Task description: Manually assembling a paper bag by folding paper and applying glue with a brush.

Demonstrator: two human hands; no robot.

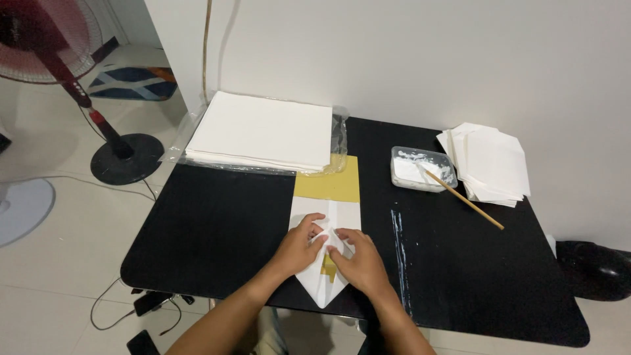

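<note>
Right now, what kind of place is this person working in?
Probably a room at home set up for paper craft. A black table stands on a tiled floor beside a standing fan, with a stack of white sheets and a tub of white paste.

only packaging i can spot is a clear plastic wrapper (338, 135) under the white paper stack (263, 128), back-left of the black table (210, 230)

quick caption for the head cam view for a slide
Both hands, left hand and right hand, press folds into a white paper sheet on a black table.
</note>
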